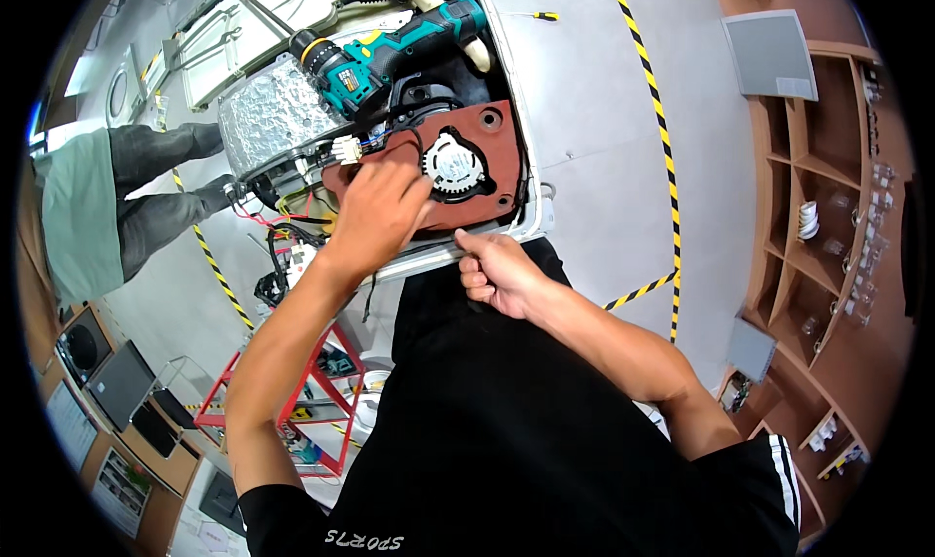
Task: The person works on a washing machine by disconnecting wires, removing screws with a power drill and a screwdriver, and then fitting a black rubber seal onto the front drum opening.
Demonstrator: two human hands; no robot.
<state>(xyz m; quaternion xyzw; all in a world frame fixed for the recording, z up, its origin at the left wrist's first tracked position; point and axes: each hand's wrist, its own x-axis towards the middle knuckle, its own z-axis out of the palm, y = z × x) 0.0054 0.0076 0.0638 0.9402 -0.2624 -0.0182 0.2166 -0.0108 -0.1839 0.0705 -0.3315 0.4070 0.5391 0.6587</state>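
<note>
An opened white-framed appliance (531,90) lies before me. Inside it is a red-brown pad (477,199) with a round motor (454,164) showing through its cut-out. My left hand (382,211) is over the left part of the pad, its fingers bent and drawn together beside a thin black cable; what they grip is hidden. Just beyond these fingers sits a white wire connector (347,149). At the near rim, my right hand (499,273) has its fingers curled and its thumb against the edge; anything inside that hand cannot be made out.
A teal and black cordless drill (365,65) lies across the appliance beside a foil-covered box (273,109). Loose wires (282,228) hang off the left side. A person (146,192) stands at left. A red rack (336,401) is nearby; a screwdriver (545,17) lies beyond the right rim.
</note>
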